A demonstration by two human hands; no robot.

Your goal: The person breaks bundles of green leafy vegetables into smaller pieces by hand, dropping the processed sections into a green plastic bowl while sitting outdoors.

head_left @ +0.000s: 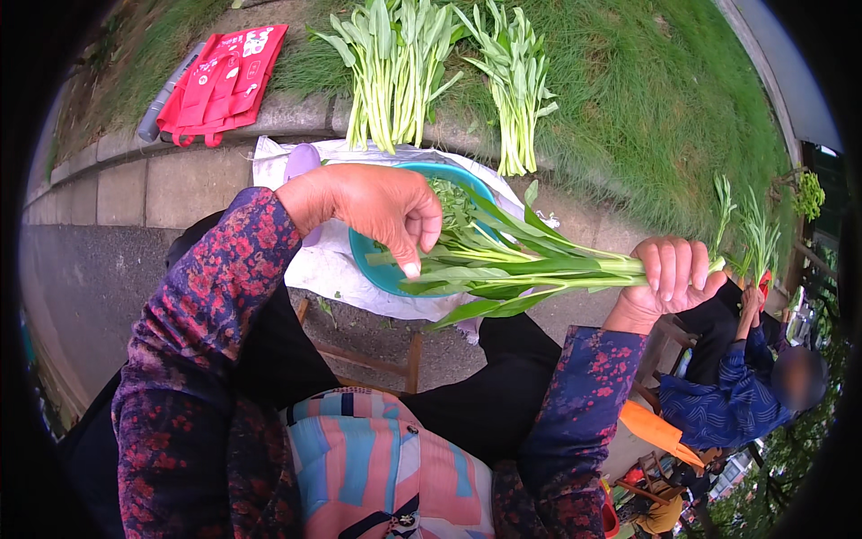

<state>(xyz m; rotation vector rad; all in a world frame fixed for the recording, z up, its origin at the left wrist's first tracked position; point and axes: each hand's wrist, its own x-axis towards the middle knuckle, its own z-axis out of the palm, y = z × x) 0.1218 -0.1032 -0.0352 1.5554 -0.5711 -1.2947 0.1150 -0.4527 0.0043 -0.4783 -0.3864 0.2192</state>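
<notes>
My right hand (669, 274) grips a bunch of long-stemmed leafy greens (548, 269) by the pale stems, their leaves reaching left across the blue basin (373, 265). Just over those leaves, my left hand (391, 216) has its fingers curled loosely and its thumb apart from them, near the leaf tips. Loose cut greens (453, 198) lie inside the basin, which rests on a white sack (319, 269). A small purple object (303, 160) shows behind my left wrist.
Two bundles of greens (395, 81) (519, 117) lie along the grassy curb. A red bag (224, 81) and grey cylinder (169, 94) lie left. Wooden rungs (359, 359) show beneath the sack. At right, another person (736, 395) holds greens (759, 242), near an orange object (655, 431).
</notes>
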